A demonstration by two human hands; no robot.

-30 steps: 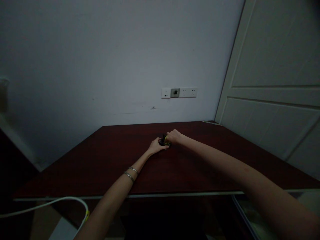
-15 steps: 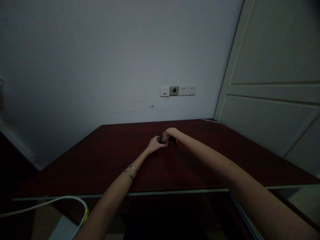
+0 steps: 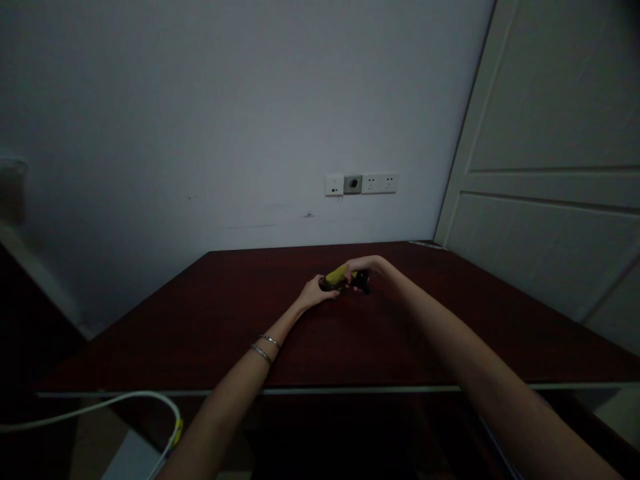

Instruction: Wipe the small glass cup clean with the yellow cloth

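Note:
Both arms reach far out over a dark red table [image 3: 210, 320]. My left hand [image 3: 314, 294], with two thin bracelets on its wrist, is closed on the left end of a small black and yellow object [image 3: 339, 277] that I cannot name in the dim light. My right hand [image 3: 367, 267] is curled over the object's right end, gripping its dark part just above the tabletop. The yellow part shows between the two hands.
A white wall stands behind the table with a row of sockets [image 3: 361, 184]. A white panelled door [image 3: 550, 167] rises at the right. A white cable with a yellow band [image 3: 150, 407] hangs below the table's front edge at the left.
My right hand has shifted to the right and lifted a little, uncovering the yellow part of the object. My left hand has stayed on its left end.

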